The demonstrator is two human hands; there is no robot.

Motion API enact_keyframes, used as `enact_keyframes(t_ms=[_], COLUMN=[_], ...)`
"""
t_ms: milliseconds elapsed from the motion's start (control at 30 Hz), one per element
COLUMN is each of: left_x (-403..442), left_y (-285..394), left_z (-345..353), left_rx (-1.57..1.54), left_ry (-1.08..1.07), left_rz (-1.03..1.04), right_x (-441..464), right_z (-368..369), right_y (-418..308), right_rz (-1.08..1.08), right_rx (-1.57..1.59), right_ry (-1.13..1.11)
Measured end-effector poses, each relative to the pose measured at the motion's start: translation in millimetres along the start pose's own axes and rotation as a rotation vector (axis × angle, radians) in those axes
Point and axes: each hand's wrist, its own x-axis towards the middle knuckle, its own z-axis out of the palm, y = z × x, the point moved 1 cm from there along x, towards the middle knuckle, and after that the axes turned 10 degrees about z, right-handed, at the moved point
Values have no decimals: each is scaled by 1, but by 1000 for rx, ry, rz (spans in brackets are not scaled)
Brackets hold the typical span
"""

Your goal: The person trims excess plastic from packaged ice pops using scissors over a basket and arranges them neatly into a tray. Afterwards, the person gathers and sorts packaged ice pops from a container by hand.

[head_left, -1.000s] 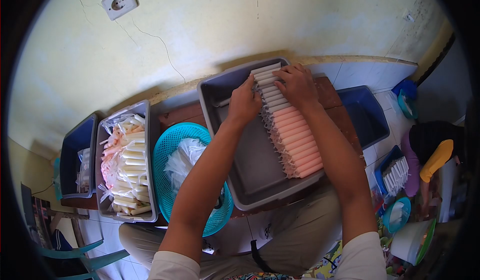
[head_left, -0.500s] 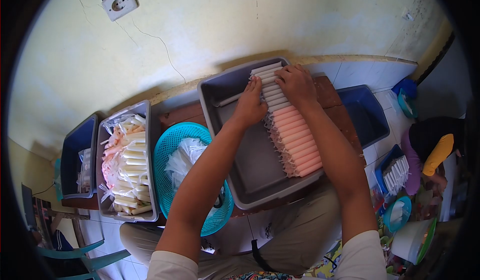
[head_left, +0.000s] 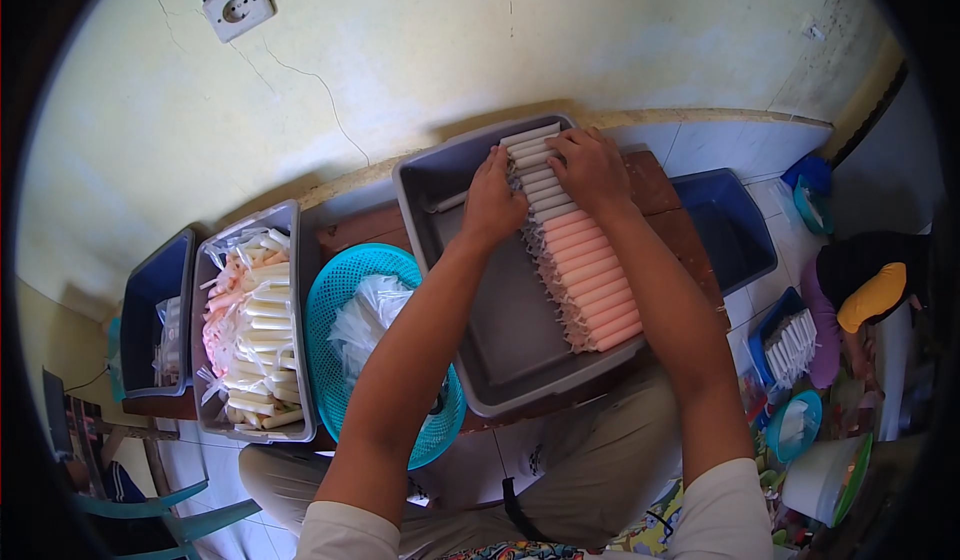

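A grey plastic tub [head_left: 490, 365] holds a neat column of filled plastic tubes lying side by side, with twisted ends facing left. White tubes [head_left: 545, 188] form the far part and pink tubes [head_left: 600, 295] the near part. My left hand [head_left: 492, 200] rests along the twisted ends of the white tubes, its fingers extended and thumb apart. Over the right ends of those tubes lies my right hand [head_left: 592, 172], fingers loosely bent and touching their tops. A single white tube [head_left: 450, 202] lies apart at the tub's left side, partly hidden by my left hand.
To the left stand a turquoise basket [head_left: 325, 305] with clear plastic bags, a tub [head_left: 298, 310] of mixed tubes and a dark blue tub [head_left: 145, 360]. A blue bin [head_left: 735, 230] sits at right. Another person with a yellow sleeve [head_left: 872, 298] works farther right.
My left hand has shifted slightly away from me and left along the tube ends, covering more of the loose tube. My right hand has barely moved. The other person's arm has shifted.
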Motion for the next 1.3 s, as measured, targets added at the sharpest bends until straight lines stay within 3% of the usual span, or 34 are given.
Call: enact_keyframes(t_ms=[533,833,933,1000,1100,1167,1300], left_x=[5,-14,-17,-18,-19,-18,-13], left_y=[-23,-15,-6,-13,-25,-33,-43], left_z=[9,-21,-47,-53,-48,-44,-35], left_rx=[67,233,335,451,533,554,549], left_ry=[-143,62,42,-173,-287,-295,-352], left_rz=[24,-33,-161,-274,-274,-283,-390], right_x=[0,-4,-7,-12,-15,-12,-11], right_z=[7,-1,6,10,22,30,36], right_y=[3,-21,-46,-59,-69,-73,-77], right_rz=[-19,-147,-229,-255,-303,-264,-233], right_rx=[-28,61,180,256,212,273,235], right_ry=[-46,63,54,23,-43,-163,-190])
